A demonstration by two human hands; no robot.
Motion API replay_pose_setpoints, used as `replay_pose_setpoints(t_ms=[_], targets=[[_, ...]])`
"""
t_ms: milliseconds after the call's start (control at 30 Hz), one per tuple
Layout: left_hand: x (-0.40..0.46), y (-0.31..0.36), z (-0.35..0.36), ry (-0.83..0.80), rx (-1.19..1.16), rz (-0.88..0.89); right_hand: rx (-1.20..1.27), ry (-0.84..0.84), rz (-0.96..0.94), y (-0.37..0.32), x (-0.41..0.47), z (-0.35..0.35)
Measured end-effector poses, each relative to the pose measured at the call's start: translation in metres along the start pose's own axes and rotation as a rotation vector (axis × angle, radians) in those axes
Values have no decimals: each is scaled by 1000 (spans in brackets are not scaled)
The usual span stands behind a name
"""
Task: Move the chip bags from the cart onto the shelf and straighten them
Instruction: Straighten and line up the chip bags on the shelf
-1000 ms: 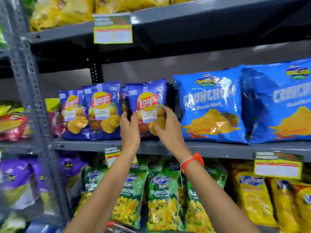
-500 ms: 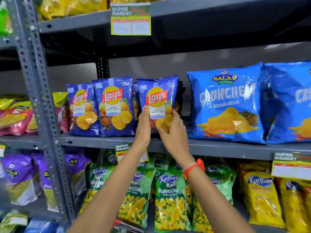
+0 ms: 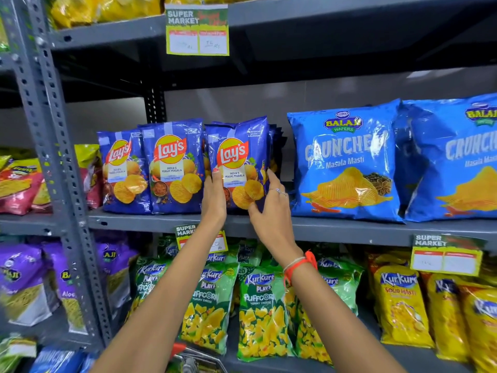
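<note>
A dark blue Lay's chip bag (image 3: 238, 154) stands upright on the grey middle shelf (image 3: 322, 229), fronting a row of like bags behind it. My left hand (image 3: 213, 197) presses flat against its left edge. My right hand (image 3: 270, 208) cups its lower right side, thumb on the front. Two more Lay's bags (image 3: 172, 165) stand just to its left. The cart's rim (image 3: 185, 354) shows only as a sliver at the bottom, below my arms.
Large light blue Balaji Crunchex bags (image 3: 347, 162) fill the shelf to the right. Green Kurkure Puffcorn bags (image 3: 261, 308) and yellow Kurkure bags (image 3: 400, 305) hang below. A perforated grey upright (image 3: 53, 157) stands at the left. Price tags (image 3: 197, 30) clip to the shelf edges.
Both hands have slid from the bag's front to its sides and the bag now stands squarely upright. The view has shifted, so the shelf appears further right.
</note>
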State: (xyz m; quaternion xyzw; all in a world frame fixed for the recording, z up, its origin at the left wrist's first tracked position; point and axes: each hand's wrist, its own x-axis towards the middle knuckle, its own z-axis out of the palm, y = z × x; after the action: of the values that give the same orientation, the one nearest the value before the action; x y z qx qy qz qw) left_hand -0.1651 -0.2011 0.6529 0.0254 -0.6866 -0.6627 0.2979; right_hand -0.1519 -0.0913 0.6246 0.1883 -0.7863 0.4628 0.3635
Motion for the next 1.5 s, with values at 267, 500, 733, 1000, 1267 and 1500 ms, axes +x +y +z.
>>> replay_pose_setpoints(t_ms=[267, 500, 733, 1000, 1267, 1500], targets=[[-51, 26, 37, 184, 49, 488, -19, 371, -6, 17, 21, -89], [-64, 24, 106, -367, 279, 454, -166, 317, 272, 72, 28, -154], [-43, 2, 119, -494, 210, 50, -86, 10, 339, 109, 31, -172], [-42, -7, 126, -227, 338, 242, -36, 38, 246, 116, 37, -173], [-38, -10, 132, -216, 327, 273, -57, -10, 246, 120, 43, -175], [-38, -3, 124, -282, 293, 232, -109, -69, 295, 121, 45, -180]])
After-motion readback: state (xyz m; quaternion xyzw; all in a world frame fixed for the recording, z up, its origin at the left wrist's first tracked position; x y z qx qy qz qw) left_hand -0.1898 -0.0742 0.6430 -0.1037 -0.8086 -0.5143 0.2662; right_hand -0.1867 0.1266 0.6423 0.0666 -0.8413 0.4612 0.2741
